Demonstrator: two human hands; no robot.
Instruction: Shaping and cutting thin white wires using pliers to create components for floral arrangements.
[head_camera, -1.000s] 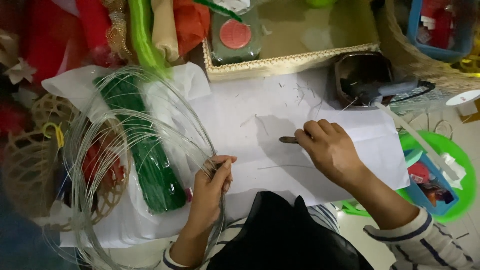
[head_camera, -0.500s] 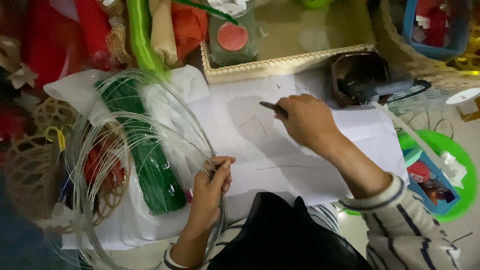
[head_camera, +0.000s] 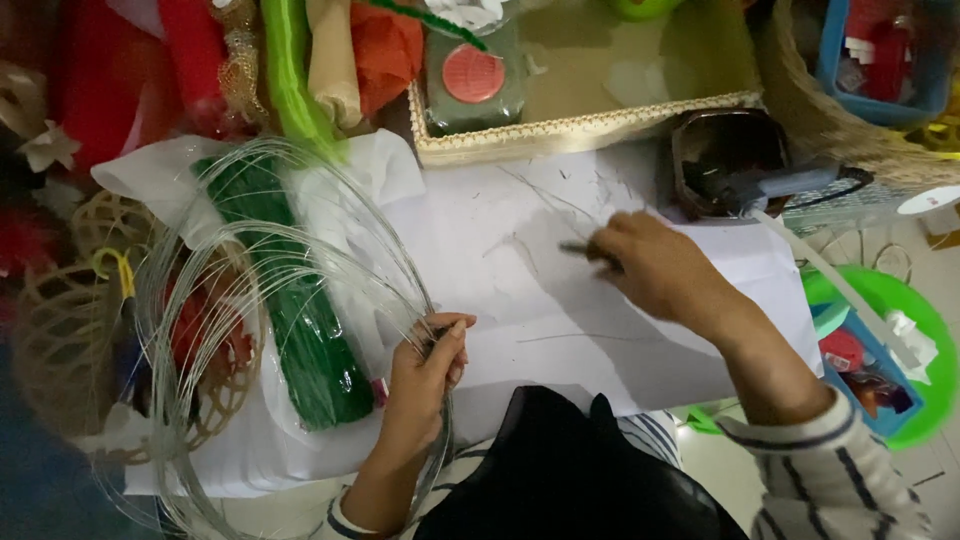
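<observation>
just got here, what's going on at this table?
A person sits at a table covered with white paper. The left hand pinches a strand of the coiled wire that loops over a green bundle. The right hand is out over the paper holding a small dark tool; it is too blurred to say which kind. A trimmed box and craft supplies crowd the far edge.

My left hand (head_camera: 425, 375) grips thin, shiny metal wire (head_camera: 250, 260); matt white paper (head_camera: 560, 310) lies smooth beneath; the green bundle (head_camera: 310, 340) looks glossy plastic.
</observation>
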